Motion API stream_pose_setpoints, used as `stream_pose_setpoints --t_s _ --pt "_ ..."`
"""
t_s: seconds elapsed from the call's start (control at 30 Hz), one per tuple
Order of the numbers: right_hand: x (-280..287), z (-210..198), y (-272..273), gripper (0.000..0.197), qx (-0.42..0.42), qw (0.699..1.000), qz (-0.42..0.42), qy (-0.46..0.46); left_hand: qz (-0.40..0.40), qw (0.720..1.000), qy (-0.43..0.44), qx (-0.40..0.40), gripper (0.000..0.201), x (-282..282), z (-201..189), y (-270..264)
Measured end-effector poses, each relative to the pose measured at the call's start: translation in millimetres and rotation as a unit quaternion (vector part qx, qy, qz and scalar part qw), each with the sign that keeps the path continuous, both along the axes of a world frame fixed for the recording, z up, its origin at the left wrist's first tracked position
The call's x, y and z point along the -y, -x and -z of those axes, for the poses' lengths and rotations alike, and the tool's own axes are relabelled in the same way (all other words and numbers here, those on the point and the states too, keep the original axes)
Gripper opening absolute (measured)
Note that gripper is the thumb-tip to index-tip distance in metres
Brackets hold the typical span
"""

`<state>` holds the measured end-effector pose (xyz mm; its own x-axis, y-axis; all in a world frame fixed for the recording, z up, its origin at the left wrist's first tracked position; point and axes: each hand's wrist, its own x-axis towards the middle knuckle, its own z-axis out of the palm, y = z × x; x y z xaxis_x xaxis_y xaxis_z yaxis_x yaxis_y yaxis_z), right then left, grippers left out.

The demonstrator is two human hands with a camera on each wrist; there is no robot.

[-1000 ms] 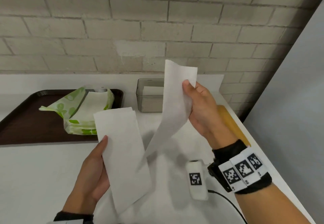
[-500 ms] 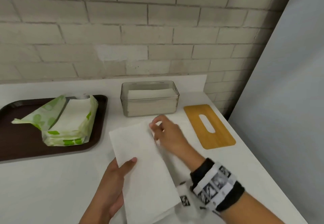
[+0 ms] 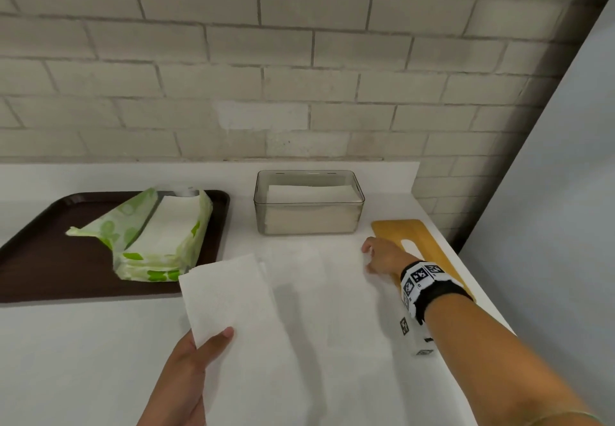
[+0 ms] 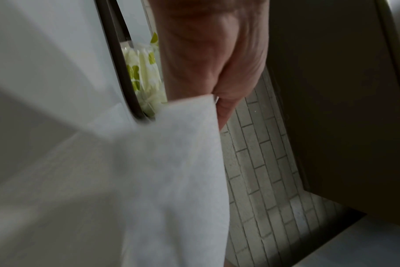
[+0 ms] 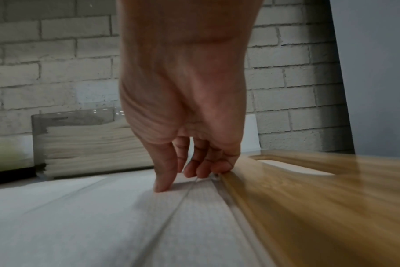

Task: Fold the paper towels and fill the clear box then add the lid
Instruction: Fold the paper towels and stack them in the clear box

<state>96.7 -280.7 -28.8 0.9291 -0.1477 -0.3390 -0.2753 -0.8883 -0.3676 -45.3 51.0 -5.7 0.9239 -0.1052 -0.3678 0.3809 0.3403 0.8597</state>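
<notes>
A white paper towel lies spread out on the white counter in front of me. My left hand pinches its near left edge, thumb on top, and holds that side lifted. My right hand is at the towel's far right corner, beside the wooden lid. In the right wrist view the thumb presses on the towel while the curled fingers grip its edge against the lid. The clear box stands behind the towel, open, with a stack of folded towels inside.
A dark brown tray at the left carries an opened green and white pack of paper towels. A brick wall runs along the back of the counter, and a grey panel closes the right side. The counter's right edge is just past the lid.
The towel, held up in the air a second ago, has come down onto the counter. My right hand drew its corner out to the right, as far as the lid. The left hand kept its grip.
</notes>
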Motion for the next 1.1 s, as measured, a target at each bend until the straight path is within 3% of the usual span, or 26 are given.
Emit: stream_pose_setpoints --t_s 0.1,0.17,0.2,0.3,0.43,0.5,0.6,0.7,0.8,0.97,1.1 --pt "0.1 1.3 -2.9 0.043 -0.018 1.000 -0.014 0.011 -0.011 1.000 0.002 -0.001 0.025 -4.3 1.2 -1.1" --pt "0.5 2.4 -3.7 0.028 0.019 1.000 -0.007 -0.009 -0.013 1.000 0.007 0.000 0.025 -4.0 1.9 -2.3" --pt "0.1 2.0 -2.6 0.018 0.052 0.998 0.006 -0.038 -0.015 1.000 0.010 0.000 0.025 -3.4 1.8 -3.1" --pt "-0.2 -3.9 4.7 0.029 0.131 0.979 0.044 -0.147 -0.014 1.000 0.016 0.001 0.025 -2.6 2.5 -6.0" --pt "-3.2 -30.0 28.5 0.025 0.180 0.945 0.031 -0.271 -0.007 1.000 0.021 0.006 0.028 -2.1 3.5 -11.0" --pt "-7.8 -52.8 44.4 0.024 0.189 0.902 0.019 -0.387 0.000 0.999 0.031 0.011 0.029 0.3 1.8 -13.2" --pt "-19.6 -89.5 69.2 0.032 0.181 0.789 -0.015 -0.587 0.003 0.999 0.051 0.013 0.026 8.7 -4.3 -17.8" --pt "-42.7 -112.4 85.7 0.031 0.211 0.741 -0.056 -0.636 -0.009 0.998 0.060 0.008 0.026 21.3 -9.8 -26.1" --pt "-73.1 -121.5 92.2 0.017 0.283 0.760 -0.059 -0.582 -0.013 0.998 0.061 0.012 0.028 31.9 -15.0 -34.2" --pt "-116.1 -108.0 86.5 0.035 0.388 0.841 0.018 -0.376 0.019 0.998 0.051 0.017 0.031 51.1 -26.8 -31.4" --pt "-137.2 -84.4 88.9 0.026 0.426 0.854 0.075 -0.289 0.079 0.995 0.033 0.046 0.047 60.4 -32.9 -16.5"
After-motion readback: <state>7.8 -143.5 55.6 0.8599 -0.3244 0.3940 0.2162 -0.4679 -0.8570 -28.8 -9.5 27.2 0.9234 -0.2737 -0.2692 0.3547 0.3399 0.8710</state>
